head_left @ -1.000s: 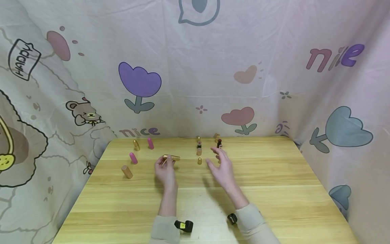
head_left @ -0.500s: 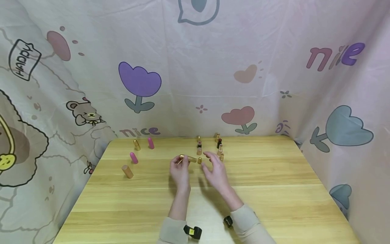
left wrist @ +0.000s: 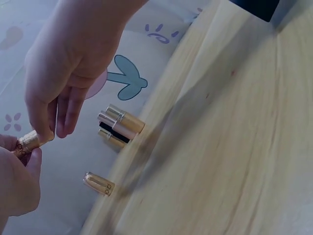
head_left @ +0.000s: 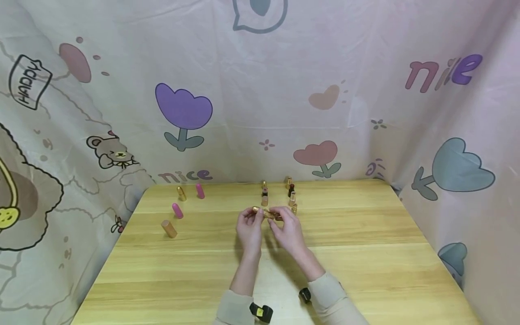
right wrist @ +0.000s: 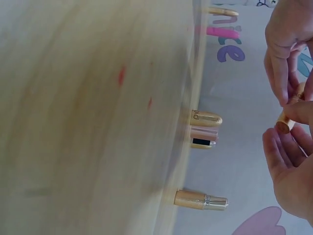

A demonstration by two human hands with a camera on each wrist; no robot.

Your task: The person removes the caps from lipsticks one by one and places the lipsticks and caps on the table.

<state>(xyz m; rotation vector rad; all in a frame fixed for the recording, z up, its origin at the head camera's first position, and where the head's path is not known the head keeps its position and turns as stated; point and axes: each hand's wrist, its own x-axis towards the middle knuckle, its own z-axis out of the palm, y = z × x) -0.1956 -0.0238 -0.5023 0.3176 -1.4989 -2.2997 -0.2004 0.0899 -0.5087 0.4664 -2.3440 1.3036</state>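
Observation:
In the head view my left hand (head_left: 249,230) holds a gold lipstick (head_left: 257,209) level above the table, thumb and fingers round it. My right hand (head_left: 290,228) is at the lipstick's other end. In the left wrist view the right fingertips (left wrist: 45,132) are on the end of the gold lipstick (left wrist: 28,143). In the right wrist view its round base (right wrist: 283,127) shows among the fingers of both hands. A bullet-shaped gold lipstick (left wrist: 99,183) stands on the table just beyond the hands; in the head view they partly cover it.
At the left stand a gold lipstick (head_left: 181,194), two pink lipsticks (head_left: 177,211) and a tan tube (head_left: 169,229). A short row of lipsticks (head_left: 265,201) stands at the centre back. Several more, one dark red (head_left: 291,190), line up to its right. A patterned cloth (head_left: 252,113) hangs behind.
My left hand has moved right with the gold lipstick. The right hand has come slightly left and down, and its fingers have closed in on the lipstick's end.

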